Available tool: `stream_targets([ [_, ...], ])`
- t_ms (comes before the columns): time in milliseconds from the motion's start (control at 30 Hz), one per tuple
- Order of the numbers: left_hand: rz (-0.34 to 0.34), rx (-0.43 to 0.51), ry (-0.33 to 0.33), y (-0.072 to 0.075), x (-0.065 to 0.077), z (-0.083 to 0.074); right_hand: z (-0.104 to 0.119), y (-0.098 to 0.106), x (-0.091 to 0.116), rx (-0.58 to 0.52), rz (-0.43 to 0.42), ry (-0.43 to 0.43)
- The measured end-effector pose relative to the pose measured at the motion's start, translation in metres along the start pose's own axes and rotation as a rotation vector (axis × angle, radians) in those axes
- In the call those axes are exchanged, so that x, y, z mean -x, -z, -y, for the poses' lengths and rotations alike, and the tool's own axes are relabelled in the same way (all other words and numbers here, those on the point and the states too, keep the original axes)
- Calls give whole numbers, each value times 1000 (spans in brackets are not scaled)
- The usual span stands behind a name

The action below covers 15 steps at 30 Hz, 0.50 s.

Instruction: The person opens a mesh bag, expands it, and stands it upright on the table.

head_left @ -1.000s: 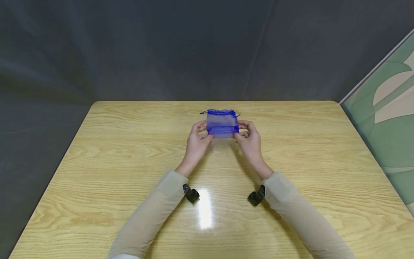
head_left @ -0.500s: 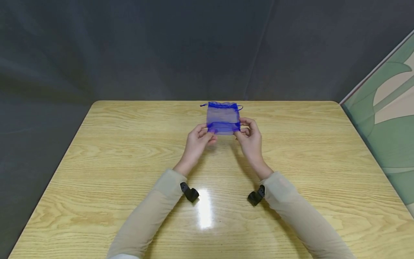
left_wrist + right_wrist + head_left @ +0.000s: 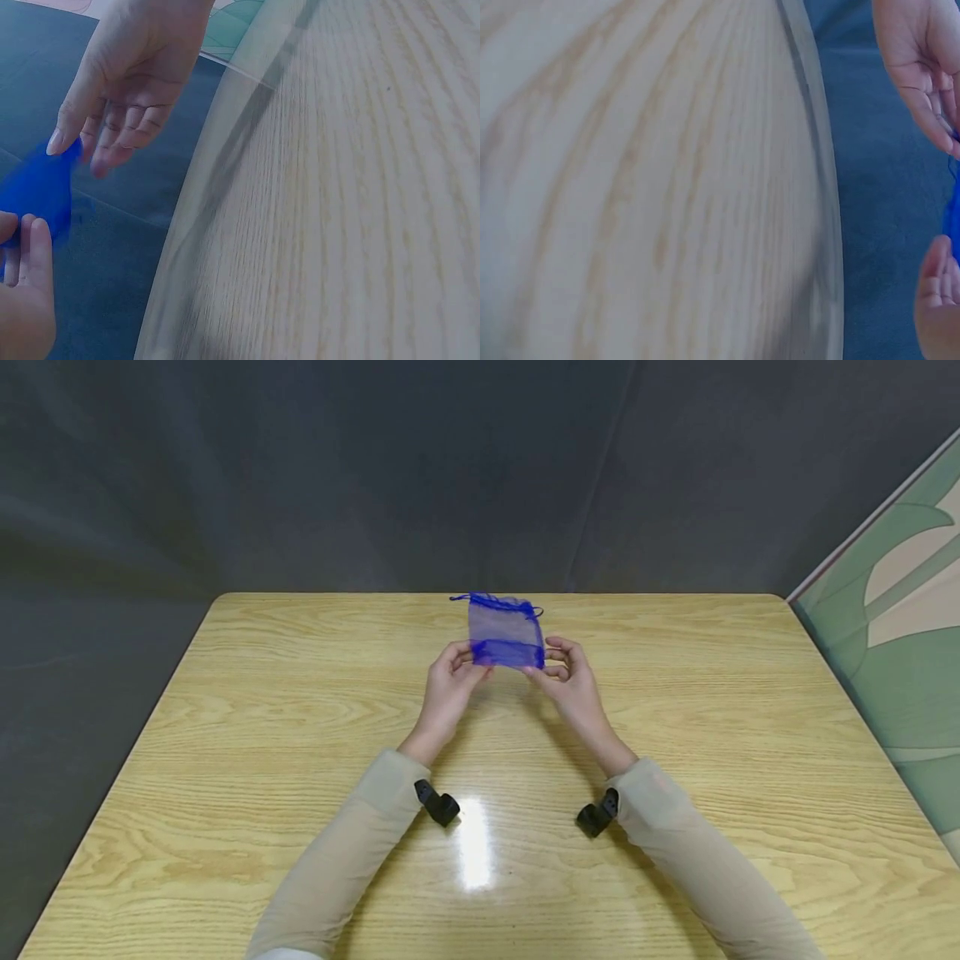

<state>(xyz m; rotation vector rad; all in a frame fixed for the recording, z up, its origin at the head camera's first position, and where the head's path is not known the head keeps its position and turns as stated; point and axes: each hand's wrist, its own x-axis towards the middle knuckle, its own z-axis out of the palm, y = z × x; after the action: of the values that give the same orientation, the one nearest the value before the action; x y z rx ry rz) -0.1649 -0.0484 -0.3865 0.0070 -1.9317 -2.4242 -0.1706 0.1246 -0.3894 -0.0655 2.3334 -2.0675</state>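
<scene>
Blue bag [image 3: 506, 622], held by two corners

Your left hand [image 3: 447, 689] pinches the near left corner, your right hand [image 3: 576, 689] the near right. Bag is up off the counter [image 3: 300, 718], toward the far edge, drawstring [image 3: 501, 603] away from you.

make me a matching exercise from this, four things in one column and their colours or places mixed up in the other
1. mesh pouch
2. tabletop
3. left sleeve
4. backdrop

A. beige
B. dark, beyond the far edge
C. between the left hand and right hand
D. wood-grained

Pairs: 1-C, 2-D, 3-A, 4-B
</scene>
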Motion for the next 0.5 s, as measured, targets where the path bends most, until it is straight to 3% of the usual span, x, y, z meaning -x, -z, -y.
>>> stream_targets([
  [133,-32,-1,-29,0,-1,0,1,2,0,71,104,-84],
  [333,-44,-1,-57,0,-2,1,3,3,2,85,286,-127],
  [400,-35,-34,-60,0,-2,2,4,1,3,22,311,-159],
  [500,1,-95,-56,0,-1,2,6,0,4,-161,300,-233],
])
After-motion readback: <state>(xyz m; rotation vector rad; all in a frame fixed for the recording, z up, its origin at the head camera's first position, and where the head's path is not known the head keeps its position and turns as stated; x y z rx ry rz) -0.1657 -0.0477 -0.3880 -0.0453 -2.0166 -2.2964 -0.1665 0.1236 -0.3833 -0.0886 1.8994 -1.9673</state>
